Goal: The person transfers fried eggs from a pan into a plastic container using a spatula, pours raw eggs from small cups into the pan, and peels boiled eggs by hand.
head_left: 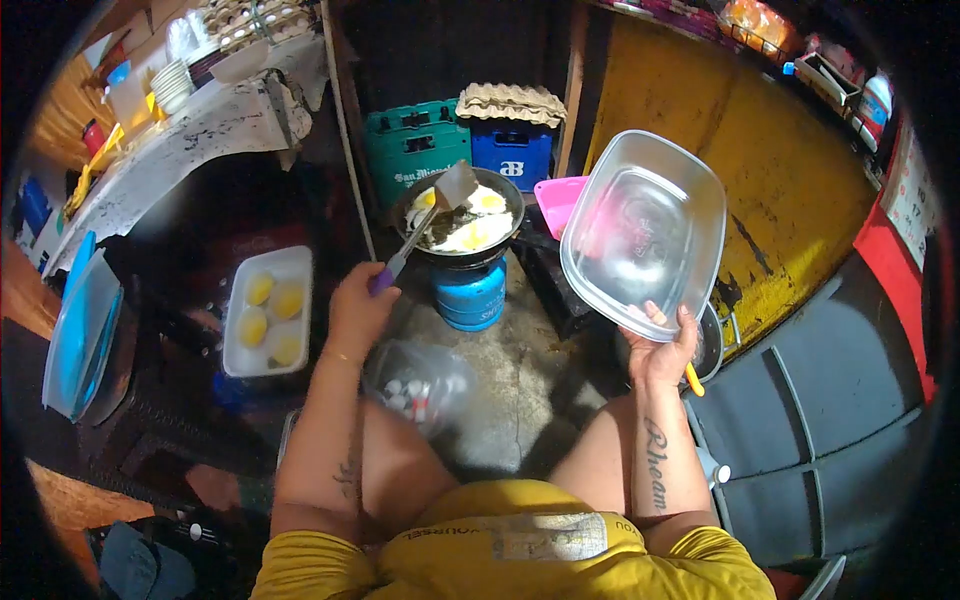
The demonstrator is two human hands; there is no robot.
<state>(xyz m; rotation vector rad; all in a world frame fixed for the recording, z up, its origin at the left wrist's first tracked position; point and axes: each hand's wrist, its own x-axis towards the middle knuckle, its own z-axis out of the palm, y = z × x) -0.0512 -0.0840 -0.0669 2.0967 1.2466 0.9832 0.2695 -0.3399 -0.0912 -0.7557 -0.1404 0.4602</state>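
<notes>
Head view: left hand [362, 312] closed round a purple-handled turner [410, 245], grey blade [457, 186] over white, yellow-yolked eggs [475, 237] in a dark pan [460, 260] at twelve o'clock; right hand [660, 352] clamped on a clear, round-cornered tub [642, 230] at two o'clock.

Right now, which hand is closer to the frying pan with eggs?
Left: the left hand is this side and left of the frying pan; the right hand is farther off, to its right.
</notes>
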